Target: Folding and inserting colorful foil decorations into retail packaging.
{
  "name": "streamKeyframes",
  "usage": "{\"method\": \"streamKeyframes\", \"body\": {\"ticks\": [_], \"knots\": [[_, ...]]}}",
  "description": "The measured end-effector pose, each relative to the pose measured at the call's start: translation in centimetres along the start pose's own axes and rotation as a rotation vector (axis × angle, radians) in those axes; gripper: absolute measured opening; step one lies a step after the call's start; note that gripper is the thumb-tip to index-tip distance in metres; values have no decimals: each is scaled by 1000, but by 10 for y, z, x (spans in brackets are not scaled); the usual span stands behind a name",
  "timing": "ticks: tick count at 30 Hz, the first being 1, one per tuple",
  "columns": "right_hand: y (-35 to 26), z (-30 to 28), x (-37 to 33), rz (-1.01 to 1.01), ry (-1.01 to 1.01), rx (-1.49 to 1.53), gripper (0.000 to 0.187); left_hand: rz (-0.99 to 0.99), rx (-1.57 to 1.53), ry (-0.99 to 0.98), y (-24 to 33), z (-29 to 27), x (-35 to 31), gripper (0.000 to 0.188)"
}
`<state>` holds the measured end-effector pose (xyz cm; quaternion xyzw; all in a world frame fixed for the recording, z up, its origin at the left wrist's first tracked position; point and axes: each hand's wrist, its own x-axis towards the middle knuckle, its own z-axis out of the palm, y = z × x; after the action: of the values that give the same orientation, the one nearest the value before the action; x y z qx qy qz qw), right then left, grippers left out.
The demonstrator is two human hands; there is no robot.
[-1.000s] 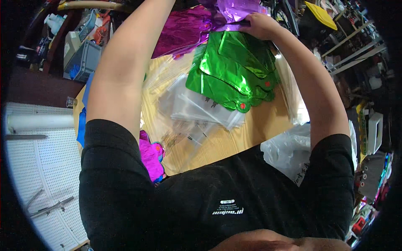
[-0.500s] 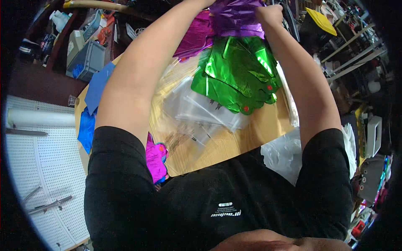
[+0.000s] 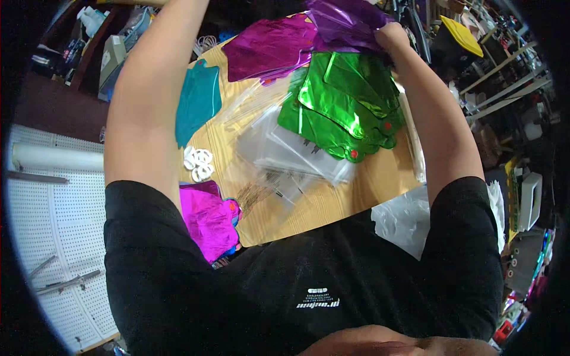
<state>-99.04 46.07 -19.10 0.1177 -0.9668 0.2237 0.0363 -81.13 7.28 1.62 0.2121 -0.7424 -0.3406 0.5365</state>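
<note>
beyond shiny green foil shapes (image 3: 344,101), the bare right hand (image 3: 393,38), grip unclear, seems arranging shiny purple foil (image 3: 345,25), perhaps needing gentle flattening; left hand unseen.

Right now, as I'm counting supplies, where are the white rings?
In the head view, the white rings lie at left on the table, between the teal foil above and pink foil below.

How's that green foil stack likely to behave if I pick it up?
The green foil stack will probably flop, since its sheets look thin and creased. Its layers may slide apart, as they are shiny and overlap unevenly. It's likely light for its size, lying nearly flat across a broad area.
</note>
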Motion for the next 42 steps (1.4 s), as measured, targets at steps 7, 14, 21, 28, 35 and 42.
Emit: {"method": "streamKeyframes", "body": {"ticks": [7, 14, 21, 28, 35, 42], "knots": [[32, 13, 17, -78, -67, 4, 42, 219, 87, -108, 66, -69, -49, 27], [50, -11, 49, -414, -297, -531, 25, 148, -137, -314, 79, -127, -121, 18], [-30, -103, -33, 47, -194, 117, 34, 200, -107, -432, 52, -219, -148, 26], [-123, -137, -212, 18, -1032, 1351, 81, 489, 573, -230, 109, -279, -221, 29], [-207, -134, -361, -218, -836, 1291, 33, 1388, -214, 43, 71, -284, -270, 20], [-221, -44, -360, -500, -1408, 1761, 14, 758, 477, -478, 74, -405, -349, 38]]}}
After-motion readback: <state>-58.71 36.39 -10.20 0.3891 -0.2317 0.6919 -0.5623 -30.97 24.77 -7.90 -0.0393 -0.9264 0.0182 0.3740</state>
